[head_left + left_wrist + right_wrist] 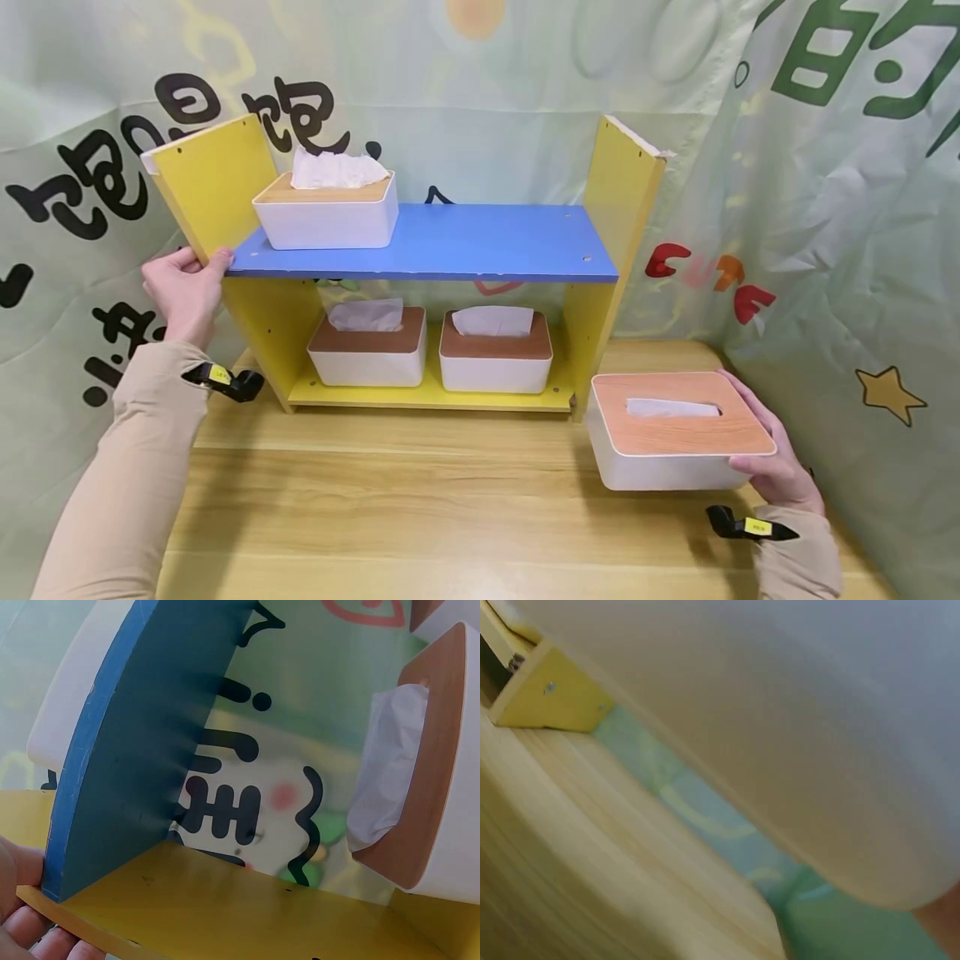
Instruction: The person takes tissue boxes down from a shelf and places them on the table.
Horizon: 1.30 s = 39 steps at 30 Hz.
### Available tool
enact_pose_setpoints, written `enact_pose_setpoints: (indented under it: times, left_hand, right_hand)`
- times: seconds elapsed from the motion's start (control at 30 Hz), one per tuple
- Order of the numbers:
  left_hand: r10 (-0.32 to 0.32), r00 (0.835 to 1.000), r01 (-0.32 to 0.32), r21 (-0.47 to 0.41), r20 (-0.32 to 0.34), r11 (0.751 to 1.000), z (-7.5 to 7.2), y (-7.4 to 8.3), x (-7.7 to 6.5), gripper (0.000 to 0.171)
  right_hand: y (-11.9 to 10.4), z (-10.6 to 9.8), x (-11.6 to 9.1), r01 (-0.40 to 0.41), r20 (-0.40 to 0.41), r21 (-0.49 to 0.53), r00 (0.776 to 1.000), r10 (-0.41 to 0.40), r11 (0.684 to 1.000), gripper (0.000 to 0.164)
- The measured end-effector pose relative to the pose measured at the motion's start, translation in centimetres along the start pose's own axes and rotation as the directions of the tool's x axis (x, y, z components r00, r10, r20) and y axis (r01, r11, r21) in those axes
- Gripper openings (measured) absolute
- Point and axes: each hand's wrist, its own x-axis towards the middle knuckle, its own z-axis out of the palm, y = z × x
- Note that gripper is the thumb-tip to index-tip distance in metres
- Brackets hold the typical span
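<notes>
My right hand [783,467] grips a white tissue box [667,472] with a wood-grain lid by its right side, thumb on the near corner. A tissue lies low in its slot. In the right wrist view the tissue box [780,735] fills the upper part, above the wooden table. My left hand [183,292] pinches the front edge of the left yellow side panel [217,187], its thumb at the end of the blue shelf board [480,242]; in the left wrist view, the fingers [56,941] curl behind that panel.
One tissue box [326,223] stands on the blue board's left end. Two more, a left tissue box [367,367] and a right tissue box [495,375], sit on the yellow bottom board [431,396]. A printed cloth [825,275] hangs behind and beside the wooden table [420,492].
</notes>
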Motion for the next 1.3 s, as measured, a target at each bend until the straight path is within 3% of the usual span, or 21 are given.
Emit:
enact_pose_setpoints:
  times: [0.17,0.4,0.7,1.0,1.3]
  left_hand:
    - [-0.007,1.0,0.007,-0.004,0.002,1.0,0.0,0.1,0.0,0.047]
    - [-0.009,1.0,0.009,-0.013,-0.002,1.0,0.0,0.1,-0.1,0.047]
    - [-0.016,1.0,0.016,-0.005,-0.004,1.0,0.0,0.0,0.0,0.048]
    - [-0.025,1.0,0.025,-0.033,0.0,0.999,0.1,0.0,0.0,0.048]
    - [-0.019,1.0,0.019,-0.02,0.0,1.0,0.0,0.0,0.0,0.048]
  right_hand:
    - [0.3,-0.8,-0.4,-0.05,-0.016,-0.011,0.999,0.05,0.999,0.1]
    - [1.6,-1.9,-0.7,-0.047,-0.054,0.013,0.997,0.047,0.999,0.097]
    - [2.0,-2.4,0.2,-0.086,-0.083,-0.014,0.993,0.085,0.996,0.095]
    - [2.4,-2.9,0.9,-0.191,-0.158,-0.064,0.971,0.179,0.98,0.094]
    - [2.8,-2.9,1.7,-0.251,-0.17,-0.065,0.957,0.237,0.966,0.097]
